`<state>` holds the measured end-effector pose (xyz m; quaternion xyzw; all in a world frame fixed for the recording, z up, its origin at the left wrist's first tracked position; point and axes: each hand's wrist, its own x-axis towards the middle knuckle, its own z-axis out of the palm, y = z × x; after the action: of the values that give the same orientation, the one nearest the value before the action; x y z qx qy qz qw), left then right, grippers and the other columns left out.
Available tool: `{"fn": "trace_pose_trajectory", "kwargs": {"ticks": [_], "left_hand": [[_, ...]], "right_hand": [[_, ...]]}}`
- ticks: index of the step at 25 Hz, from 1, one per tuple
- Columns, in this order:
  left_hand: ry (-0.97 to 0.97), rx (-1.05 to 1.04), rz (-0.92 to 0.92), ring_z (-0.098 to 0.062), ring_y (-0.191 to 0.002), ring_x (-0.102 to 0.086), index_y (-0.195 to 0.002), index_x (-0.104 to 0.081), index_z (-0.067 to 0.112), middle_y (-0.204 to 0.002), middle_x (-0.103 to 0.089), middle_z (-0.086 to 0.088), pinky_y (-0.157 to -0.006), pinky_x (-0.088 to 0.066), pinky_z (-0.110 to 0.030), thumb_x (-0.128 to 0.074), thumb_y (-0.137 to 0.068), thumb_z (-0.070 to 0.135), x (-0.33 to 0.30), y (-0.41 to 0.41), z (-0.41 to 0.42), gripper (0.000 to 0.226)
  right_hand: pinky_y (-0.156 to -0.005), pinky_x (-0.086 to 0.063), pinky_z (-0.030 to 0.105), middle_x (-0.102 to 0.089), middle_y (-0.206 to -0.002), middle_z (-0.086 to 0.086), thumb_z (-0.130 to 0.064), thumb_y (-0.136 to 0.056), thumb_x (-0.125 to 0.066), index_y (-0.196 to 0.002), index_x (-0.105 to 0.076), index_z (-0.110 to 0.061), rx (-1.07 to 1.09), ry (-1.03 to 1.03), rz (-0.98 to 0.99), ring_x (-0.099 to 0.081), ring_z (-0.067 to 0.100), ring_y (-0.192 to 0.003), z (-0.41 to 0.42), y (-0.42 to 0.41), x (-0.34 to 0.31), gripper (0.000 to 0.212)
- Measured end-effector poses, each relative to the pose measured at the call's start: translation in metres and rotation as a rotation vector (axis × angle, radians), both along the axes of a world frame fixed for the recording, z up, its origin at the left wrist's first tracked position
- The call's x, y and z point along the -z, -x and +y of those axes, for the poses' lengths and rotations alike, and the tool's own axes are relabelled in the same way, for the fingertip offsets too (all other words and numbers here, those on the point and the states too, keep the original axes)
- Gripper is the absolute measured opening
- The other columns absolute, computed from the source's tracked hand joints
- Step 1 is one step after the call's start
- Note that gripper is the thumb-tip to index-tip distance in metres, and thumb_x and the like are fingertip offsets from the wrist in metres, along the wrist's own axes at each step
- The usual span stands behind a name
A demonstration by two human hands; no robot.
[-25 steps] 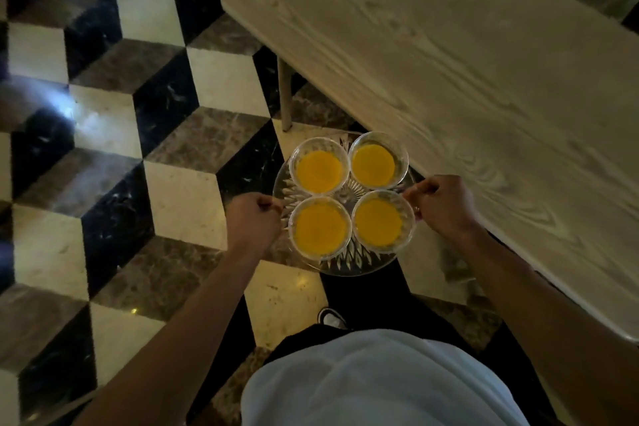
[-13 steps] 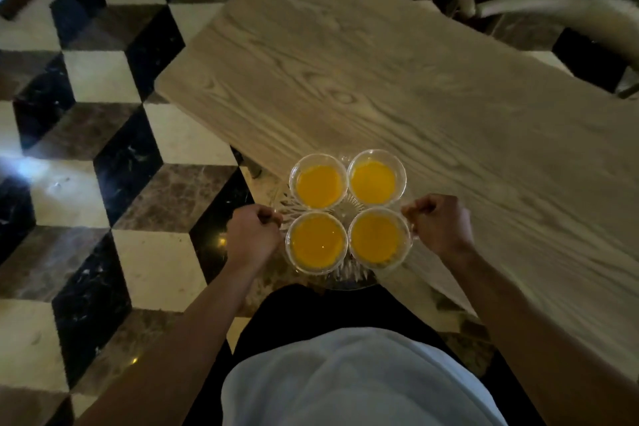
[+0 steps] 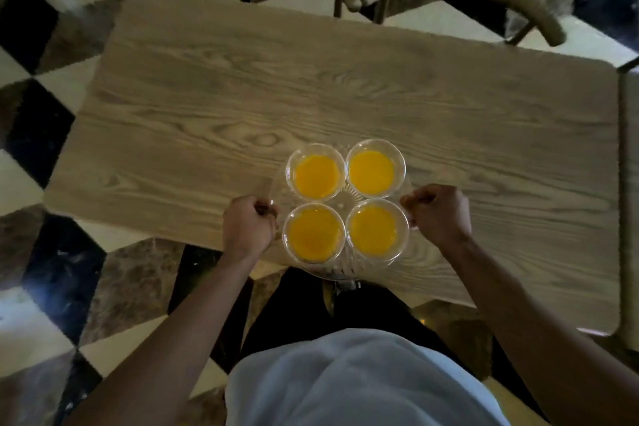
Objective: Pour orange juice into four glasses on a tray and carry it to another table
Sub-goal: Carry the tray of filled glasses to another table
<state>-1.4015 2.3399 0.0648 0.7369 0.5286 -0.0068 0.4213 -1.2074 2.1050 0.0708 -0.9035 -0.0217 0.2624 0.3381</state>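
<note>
Carrying is almost done: left hand [image 3: 247,226] and right hand [image 3: 439,214] pinch the glass tray [image 3: 340,272] of four juice glasses [image 3: 315,172] over the wooden table [image 3: 242,97]; next, lowering it level.

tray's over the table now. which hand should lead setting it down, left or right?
Neither alone, probably. The left hand and right hand grip opposite edges of the clear glass tray, which holds four juice-filled glasses. Right sits farther over the light wooden table.
</note>
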Motion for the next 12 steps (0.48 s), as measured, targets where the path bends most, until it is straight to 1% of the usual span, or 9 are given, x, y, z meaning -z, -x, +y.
{"fn": "trace_pose_trajectory", "kwargs": {"ticks": [1, 3, 4, 6, 8, 9, 12], "left_hand": [[-0.005, 0.044, -0.006, -0.009, -0.061, -0.069, -0.087, -0.077, 0.014, -0.075, -0.076, 0.001, -0.063, -0.06, -0.03, -0.072, -0.092, 0.006, 0.002, -0.008, 0.008, 0.011], [-0.012, 0.121, -0.009, -0.002, -0.052, -0.067, -0.073, -0.07, 0.024, -0.063, -0.071, 0.007, -0.055, -0.059, -0.026, -0.074, -0.091, 0.006, 0.002, -0.025, 0.023, 0.026], [0.004, 0.145, -0.007, -0.002, -0.05, -0.067, -0.069, -0.066, 0.028, -0.059, -0.07, 0.007, -0.055, -0.061, -0.028, -0.074, -0.091, 0.006, 0.004, -0.034, 0.031, 0.032], [0.051, 0.173, -0.01, -0.011, -0.053, -0.071, -0.068, -0.066, 0.028, -0.059, -0.071, 0.005, -0.059, -0.064, -0.036, -0.073, -0.092, 0.006, 0.011, -0.047, 0.046, 0.033], [0.057, 0.219, -0.016, -0.013, -0.051, -0.069, -0.069, -0.067, 0.027, -0.059, -0.072, 0.005, -0.058, -0.063, -0.036, -0.071, -0.093, 0.006, 0.014, -0.058, 0.057, 0.032], [0.057, 0.241, -0.019, -0.014, -0.051, -0.068, -0.069, -0.067, 0.027, -0.06, -0.071, 0.006, -0.059, -0.063, -0.037, -0.071, -0.094, 0.005, 0.015, -0.063, 0.061, 0.033], [0.046, 0.303, -0.028, -0.019, -0.054, -0.068, -0.069, -0.067, 0.025, -0.063, -0.071, 0.002, -0.064, -0.062, -0.038, -0.07, -0.093, 0.004, 0.021, -0.076, 0.078, 0.032]], "right_hand": [[-0.042, -0.049, 0.01, -0.072, -0.054, -0.004, -0.02, -0.083, -0.08, -0.07, -0.074, -0.023, 0.022, 0.0, -0.003, -0.069, 0.006, -0.046, 0.002, 0.0, -0.001, 0.014], [-0.046, -0.051, 0.011, -0.073, -0.058, -0.003, -0.019, -0.084, -0.08, -0.075, -0.077, -0.018, 0.061, 0.019, -0.012, -0.069, 0.005, -0.047, 0.005, 0.001, -0.001, 0.009], [-0.047, -0.051, 0.012, -0.073, -0.059, -0.002, -0.019, -0.084, -0.08, -0.077, -0.078, -0.016, 0.084, 0.033, -0.02, -0.068, 0.004, -0.046, 0.007, 0.002, 0.0, 0.008], [-0.045, -0.047, 0.007, -0.072, -0.058, -0.003, -0.018, -0.084, -0.08, -0.079, -0.079, -0.014, 0.128, 0.062, -0.043, -0.065, -0.002, -0.044, 0.013, 0.005, 0.002, 0.006], [-0.043, -0.041, 0.005, -0.07, -0.056, -0.004, -0.019, -0.083, -0.079, -0.078, -0.08, -0.015, 0.175, 0.084, -0.052, -0.061, -0.006, -0.042, 0.02, 0.005, 0.005, 0.007], [-0.045, -0.043, 0.009, -0.071, -0.056, -0.004, -0.02, -0.083, -0.078, -0.077, -0.08, -0.016, 0.188, 0.095, -0.05, -0.062, -0.004, -0.043, 0.024, 0.005, 0.006, 0.007], [-0.055, -0.056, 0.021, -0.073, -0.059, -0.001, -0.018, -0.082, -0.079, -0.077, -0.08, -0.016, 0.254, 0.091, -0.033, -0.068, 0.006, -0.049, 0.034, 0.004, 0.012, 0.005]]}}
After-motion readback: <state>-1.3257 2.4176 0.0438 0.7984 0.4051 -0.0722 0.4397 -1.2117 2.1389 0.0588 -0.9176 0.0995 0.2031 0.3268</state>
